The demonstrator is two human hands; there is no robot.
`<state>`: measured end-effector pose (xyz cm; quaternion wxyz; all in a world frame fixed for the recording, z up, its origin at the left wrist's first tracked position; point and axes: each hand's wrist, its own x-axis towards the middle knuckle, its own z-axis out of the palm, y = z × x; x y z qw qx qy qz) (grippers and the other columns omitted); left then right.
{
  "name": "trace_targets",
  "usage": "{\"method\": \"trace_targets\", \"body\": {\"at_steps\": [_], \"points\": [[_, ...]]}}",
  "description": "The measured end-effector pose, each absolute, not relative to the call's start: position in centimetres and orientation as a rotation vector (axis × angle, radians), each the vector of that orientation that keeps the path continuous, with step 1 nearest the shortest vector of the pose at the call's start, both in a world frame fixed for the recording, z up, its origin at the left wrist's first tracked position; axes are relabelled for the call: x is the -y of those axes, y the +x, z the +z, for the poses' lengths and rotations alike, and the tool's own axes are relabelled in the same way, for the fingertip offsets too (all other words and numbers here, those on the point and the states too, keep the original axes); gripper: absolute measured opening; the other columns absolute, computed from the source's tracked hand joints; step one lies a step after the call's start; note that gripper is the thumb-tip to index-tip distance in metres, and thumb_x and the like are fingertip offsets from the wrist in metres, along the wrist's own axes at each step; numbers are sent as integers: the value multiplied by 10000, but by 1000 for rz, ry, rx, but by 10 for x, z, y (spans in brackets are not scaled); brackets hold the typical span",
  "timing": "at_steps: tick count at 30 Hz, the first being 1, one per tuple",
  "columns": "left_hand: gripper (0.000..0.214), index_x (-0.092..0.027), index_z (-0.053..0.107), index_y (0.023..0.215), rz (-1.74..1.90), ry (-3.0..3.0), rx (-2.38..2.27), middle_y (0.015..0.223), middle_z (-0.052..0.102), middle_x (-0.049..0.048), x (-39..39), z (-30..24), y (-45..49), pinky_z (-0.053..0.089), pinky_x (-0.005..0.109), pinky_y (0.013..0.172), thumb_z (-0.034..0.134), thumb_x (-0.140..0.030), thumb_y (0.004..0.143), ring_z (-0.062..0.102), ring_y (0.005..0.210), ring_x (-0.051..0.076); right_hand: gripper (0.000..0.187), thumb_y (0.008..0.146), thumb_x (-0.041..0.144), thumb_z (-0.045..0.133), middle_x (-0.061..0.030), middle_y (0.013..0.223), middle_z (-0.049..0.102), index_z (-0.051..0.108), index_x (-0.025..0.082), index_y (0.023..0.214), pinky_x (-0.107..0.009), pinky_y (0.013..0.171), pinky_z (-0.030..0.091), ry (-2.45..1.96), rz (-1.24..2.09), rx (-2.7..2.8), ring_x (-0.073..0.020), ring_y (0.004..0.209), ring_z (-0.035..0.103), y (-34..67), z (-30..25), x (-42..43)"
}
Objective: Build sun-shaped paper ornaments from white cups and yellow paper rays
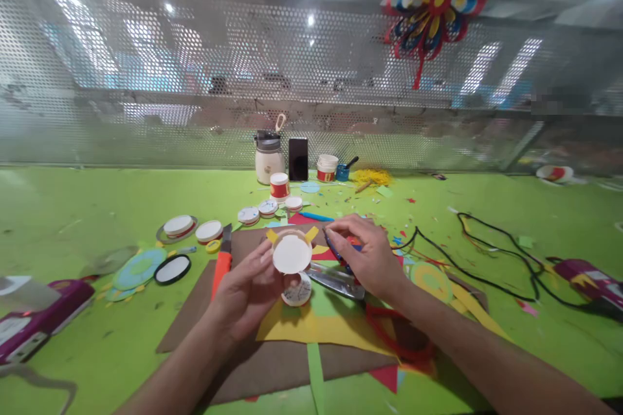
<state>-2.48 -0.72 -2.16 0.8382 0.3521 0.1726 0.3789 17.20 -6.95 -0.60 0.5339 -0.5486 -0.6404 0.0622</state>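
Observation:
My left hand (248, 288) is closed around a small white paper cup (291, 253), held with its round base towards me; yellow paper strips stick out at its top corners. A second small round cup or lid (297, 290) lies just below it. My right hand (363, 253) reaches over the brown cardboard (195, 311), fingers pinched on a thin dark blue tool, perhaps a pen (335, 254). Metal scissors (335, 280) lie under that hand on yellow paper (321, 324).
An orange cutter (221, 266), round lids (209, 231), paper discs (139, 269), a jar (268, 159), a phone (298, 159), small cups (327, 167) and a black cord (487, 253) lie on the green table (73, 207). Purple boxes (34, 318) flank both sides. A paper flower (435, 0) hangs on the mesh wall.

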Motion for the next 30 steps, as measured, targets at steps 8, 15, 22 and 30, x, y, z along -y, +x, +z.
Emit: {"method": "trace_targets", "body": {"at_steps": [8, 15, 22, 30], "points": [[337, -131, 698, 1111, 790, 764, -366, 1052, 682, 111, 6, -22, -24, 509, 292, 626, 629, -223, 794, 581, 862, 217, 154, 889, 204, 570, -70, 802, 682, 693, 143, 819, -298, 756, 460, -1364, 143, 1572, -176, 786, 627, 175, -7, 67], [360, -123, 682, 1121, 794, 753, -397, 1065, 682, 115, 7, -22, -24, 525, 305, 618, 652, -222, 776, 590, 860, 219, 152, 882, 184, 571, -53, 774, 685, 685, 155, 786, -287, 728, 448, -1379, 129, 1619, -167, 759, 617, 177, -8, 66], [308, -132, 691, 1065, 846, 733, -459, 1065, 696, 107, 6, -21, -23, 547, 308, 598, 663, -160, 759, 623, 822, 210, 153, 872, 224, 566, -33, 752, 669, 678, 180, 778, -284, 703, 463, -1355, 106, 1551, -160, 727, 607, 187, -11, 62], [193, -125, 681, 946, 942, 686, -497, 1030, 692, 138, -1, -12, -21, 554, 278, 610, 625, -174, 768, 658, 898, 256, 205, 804, 296, 569, -37, 682, 658, 660, 157, 683, -289, 663, 456, -1505, 18, 1296, -167, 655, 592, 244, -11, 43]]}}
